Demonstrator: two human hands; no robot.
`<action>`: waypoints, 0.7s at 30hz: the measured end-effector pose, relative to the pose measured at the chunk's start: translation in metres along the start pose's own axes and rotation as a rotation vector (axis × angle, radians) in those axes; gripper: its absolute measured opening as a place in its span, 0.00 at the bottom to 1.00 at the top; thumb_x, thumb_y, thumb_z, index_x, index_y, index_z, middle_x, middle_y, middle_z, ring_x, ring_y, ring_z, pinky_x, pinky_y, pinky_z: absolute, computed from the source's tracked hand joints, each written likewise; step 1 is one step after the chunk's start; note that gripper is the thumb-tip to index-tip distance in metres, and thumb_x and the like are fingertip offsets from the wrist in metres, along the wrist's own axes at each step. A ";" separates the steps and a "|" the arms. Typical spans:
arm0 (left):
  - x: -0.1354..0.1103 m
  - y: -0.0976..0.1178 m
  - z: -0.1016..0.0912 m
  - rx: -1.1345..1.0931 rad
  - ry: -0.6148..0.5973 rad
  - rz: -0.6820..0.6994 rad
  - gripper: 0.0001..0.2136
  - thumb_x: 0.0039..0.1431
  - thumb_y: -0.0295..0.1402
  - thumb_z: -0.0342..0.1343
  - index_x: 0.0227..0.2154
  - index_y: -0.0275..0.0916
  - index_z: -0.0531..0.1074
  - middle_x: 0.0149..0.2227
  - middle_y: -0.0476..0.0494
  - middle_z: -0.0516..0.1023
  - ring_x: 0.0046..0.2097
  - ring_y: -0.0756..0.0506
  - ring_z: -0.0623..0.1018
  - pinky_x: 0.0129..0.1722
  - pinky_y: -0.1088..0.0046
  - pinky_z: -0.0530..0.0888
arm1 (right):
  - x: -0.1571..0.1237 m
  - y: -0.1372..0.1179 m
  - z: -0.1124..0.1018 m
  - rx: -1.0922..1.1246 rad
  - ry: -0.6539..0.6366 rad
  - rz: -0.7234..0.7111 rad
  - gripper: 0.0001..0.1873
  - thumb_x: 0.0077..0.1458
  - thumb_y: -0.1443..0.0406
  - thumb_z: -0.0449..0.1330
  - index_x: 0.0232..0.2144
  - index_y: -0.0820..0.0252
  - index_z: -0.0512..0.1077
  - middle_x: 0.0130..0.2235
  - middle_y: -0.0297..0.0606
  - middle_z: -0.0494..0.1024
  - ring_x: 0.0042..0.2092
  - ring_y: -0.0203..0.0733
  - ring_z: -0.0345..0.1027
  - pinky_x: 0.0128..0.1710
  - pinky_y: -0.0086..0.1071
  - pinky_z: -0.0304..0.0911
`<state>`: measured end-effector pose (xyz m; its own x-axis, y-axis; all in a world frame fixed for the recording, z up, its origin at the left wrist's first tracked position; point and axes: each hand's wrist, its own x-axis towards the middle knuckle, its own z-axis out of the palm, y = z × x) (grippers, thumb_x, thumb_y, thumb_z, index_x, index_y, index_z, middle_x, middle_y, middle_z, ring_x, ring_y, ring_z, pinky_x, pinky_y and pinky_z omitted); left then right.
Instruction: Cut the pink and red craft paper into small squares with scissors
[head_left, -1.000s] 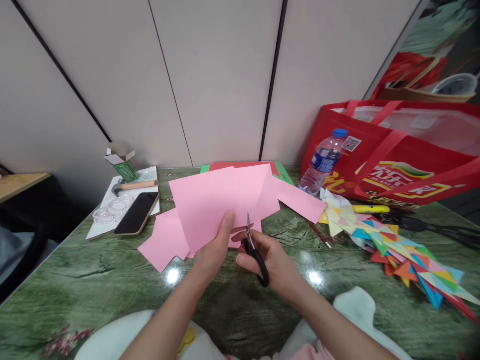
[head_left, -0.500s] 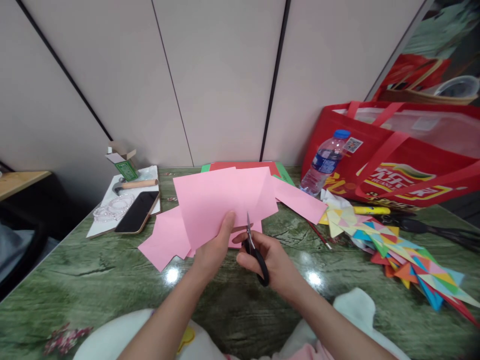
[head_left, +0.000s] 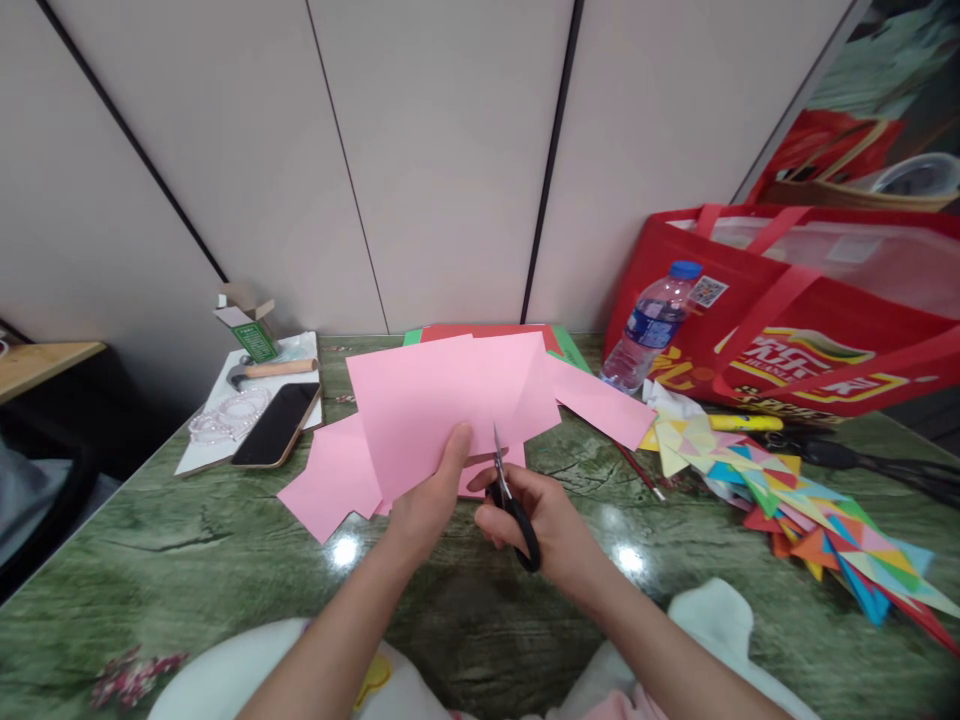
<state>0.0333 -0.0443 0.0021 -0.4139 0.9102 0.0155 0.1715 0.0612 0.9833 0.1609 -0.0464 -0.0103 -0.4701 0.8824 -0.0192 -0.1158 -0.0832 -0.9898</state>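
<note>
My left hand (head_left: pixel 433 502) grips a sheet of pink paper (head_left: pixel 420 405) near its lower edge, thumb on top and the other fingers hidden behind. In my right hand (head_left: pixel 547 520) is a pair of black-handled scissors (head_left: pixel 517 510), its blades pointing up at the paper's lower edge. One blade lies in front of the sheet, and the part of the paper right of the blades is bent. Under and beside the held sheet lie more pink pieces, one with a jagged edge (head_left: pixel 334 470) at the left and a strip (head_left: pixel 600 398) at the right.
On the left, a white board (head_left: pixel 214 425) carries a phone (head_left: pixel 277 425), a hammer (head_left: pixel 281 369), beads and a green box (head_left: pixel 255 338). At right stand a water bottle (head_left: pixel 652 325) and a red bag (head_left: pixel 787 310); folded coloured paper (head_left: pixel 810 510) lies in front.
Almost nothing differs. The camera view has shifted very slightly, and the bent right part of the pink sheet has moved a little to the right.
</note>
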 end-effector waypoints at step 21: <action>-0.003 0.010 -0.002 0.088 0.001 0.016 0.21 0.48 0.51 0.50 0.35 0.40 0.73 0.44 0.40 0.75 0.49 0.40 0.71 0.54 0.62 0.59 | 0.000 0.002 0.001 -0.004 0.012 0.019 0.18 0.41 0.54 0.62 0.28 0.61 0.66 0.17 0.24 0.62 0.17 0.29 0.55 0.17 0.26 0.51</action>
<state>0.0346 -0.0476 0.0123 -0.4112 0.9110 0.0317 0.2565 0.0823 0.9630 0.1598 -0.0465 -0.0127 -0.4613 0.8864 -0.0401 -0.1033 -0.0985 -0.9898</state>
